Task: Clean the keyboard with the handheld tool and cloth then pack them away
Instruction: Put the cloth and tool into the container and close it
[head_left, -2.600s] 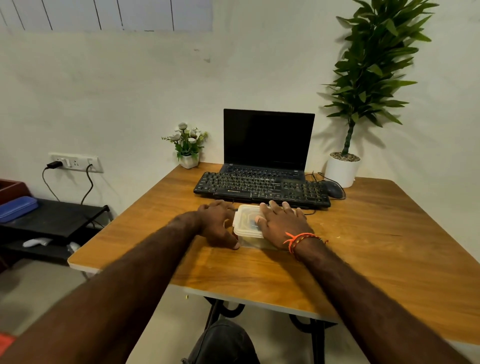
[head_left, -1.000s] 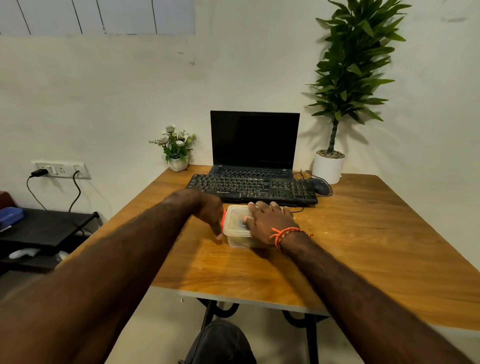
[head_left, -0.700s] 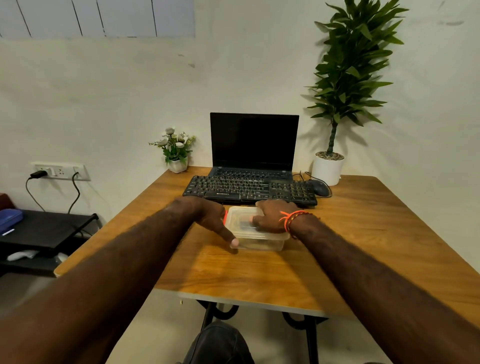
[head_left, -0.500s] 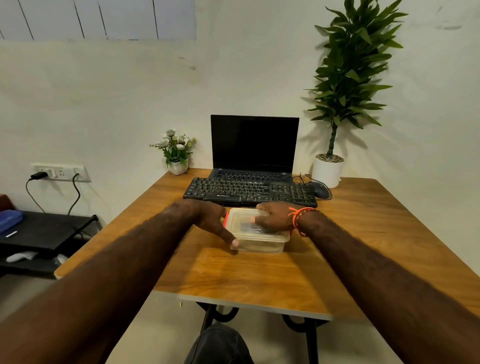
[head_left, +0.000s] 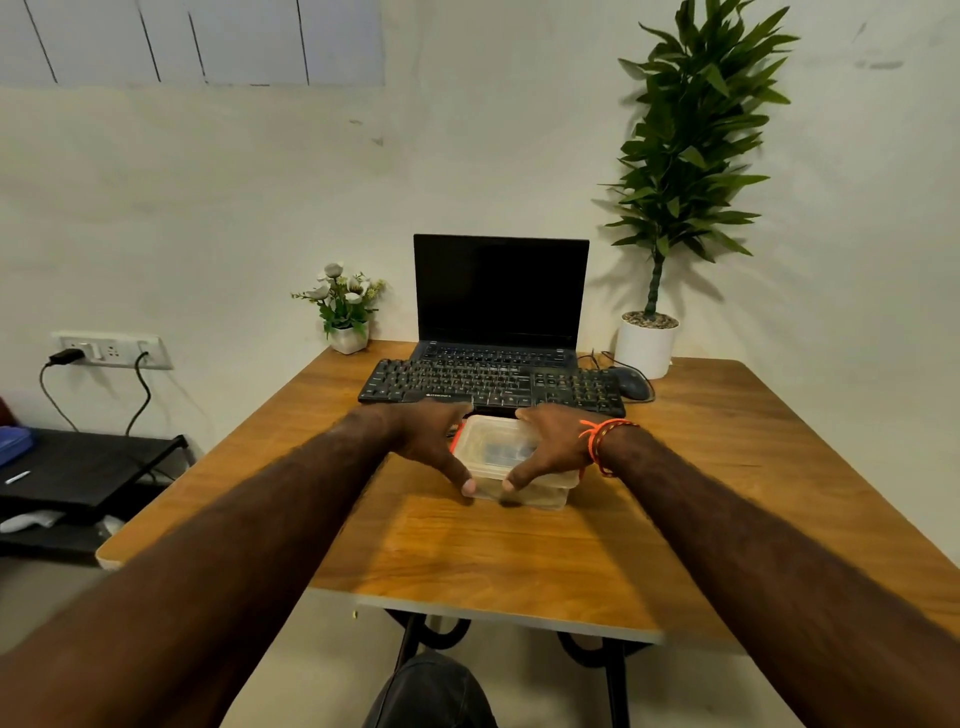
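Pale plaster wall (head_left: 234, 208) at far side. Wooden bench (head_left: 727, 493) on black legs. Low black shelf (head_left: 88, 467) left, wall socket (head_left: 111, 351) above. Grey floor (head_left: 322, 649).

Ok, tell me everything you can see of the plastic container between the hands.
The plastic container is a small, clear, rectangular box, lid on, with something red at its left edge. It sits flat on the wooden table, just in front of the black keyboard. Left hand and right hand grip its sides, thumbs at its near edge. Contents are blurred.

container (head_left: 511, 457): clear plastic, lidded, flat on table, gripped both sides | keyboard (head_left: 491, 383): black, flat, touching container's 12 o'clock edge
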